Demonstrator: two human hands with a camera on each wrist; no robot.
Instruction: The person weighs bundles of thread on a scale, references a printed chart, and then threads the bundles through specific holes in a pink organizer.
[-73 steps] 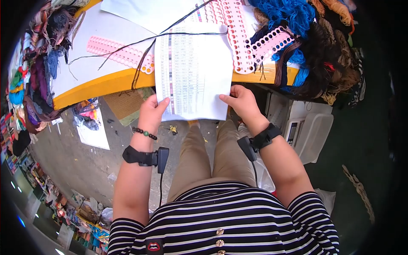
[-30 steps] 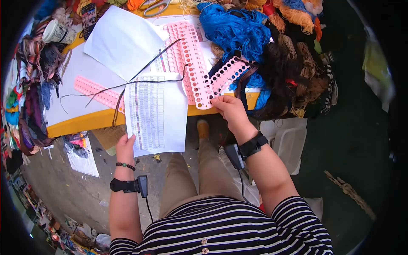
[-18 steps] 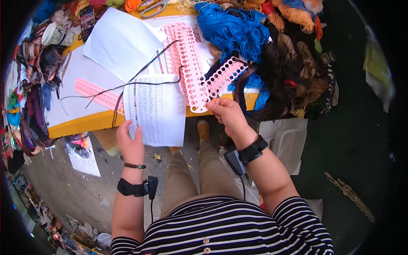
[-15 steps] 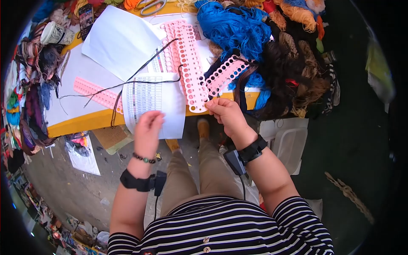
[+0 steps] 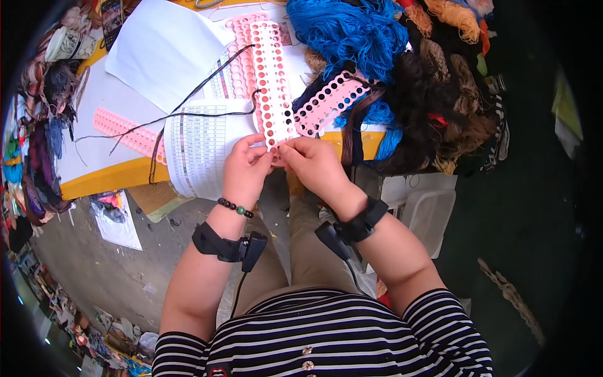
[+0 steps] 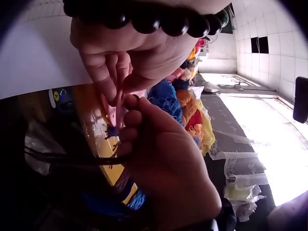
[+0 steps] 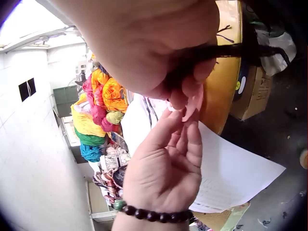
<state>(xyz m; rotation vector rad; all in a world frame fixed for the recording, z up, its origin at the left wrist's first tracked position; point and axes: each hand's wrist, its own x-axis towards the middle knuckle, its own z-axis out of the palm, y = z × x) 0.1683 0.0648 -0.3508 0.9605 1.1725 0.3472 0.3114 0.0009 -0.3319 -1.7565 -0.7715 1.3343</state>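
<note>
Both hands meet at the near end of a long pink card with two rows of holes point(image 5: 271, 88). The left hand point(image 5: 245, 173) pinches the card's left corner, and the right hand point(image 5: 316, 171) pinches the same end from the right. Dark strands point(image 7: 226, 50) also run out of the curled fingers of the right hand point(image 7: 154, 43). A printed chart sheet point(image 5: 207, 135) lies left of the card and hangs over the table edge, untouched by the fingers. Black cords point(image 5: 188, 114) cross the sheet. Another pink holed card point(image 5: 333, 103) lies to the right.
The table's yellow edge point(image 5: 107, 182) runs in front of the person. Blue yarn point(image 5: 348, 34) and dark yarn point(image 5: 421, 94) are heaped at the right. A blank sheet point(image 5: 169, 53), a smaller pink strip point(image 5: 129, 133) and a white tub point(image 5: 63, 45) are at the left.
The left hand let go of the printed sheet and moved right to the pink card's end. The right hand left the sheet earlier, took the card's corner and has shifted slightly left.
</note>
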